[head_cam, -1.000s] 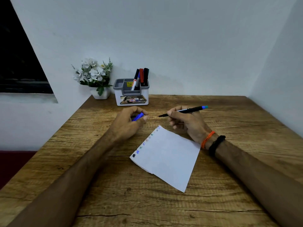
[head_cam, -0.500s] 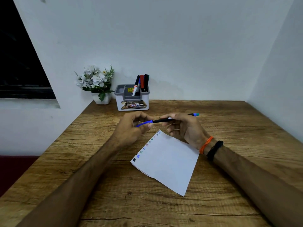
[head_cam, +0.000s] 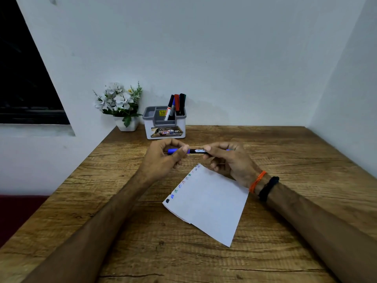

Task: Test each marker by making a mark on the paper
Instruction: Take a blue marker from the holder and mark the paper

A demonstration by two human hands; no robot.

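Note:
A black marker with a barcode label lies level between both hands above the table. My left hand pinches its blue cap, which sits on the marker's tip end. My right hand grips the barrel; the rear end is hidden in the fingers. Below the hands lies white paper, with several small coloured marks along its left edge. Several more markers stand in a grey and white holder at the back of the table.
A small white pot of white flowers stands left of the holder against the wall. The wooden table meets walls at the back and right. Its left edge drops off beside a dark window.
The blue cap in my left hand, apart from the marker a second ago, has been brought to the tip and pushed on. The hands have come together.

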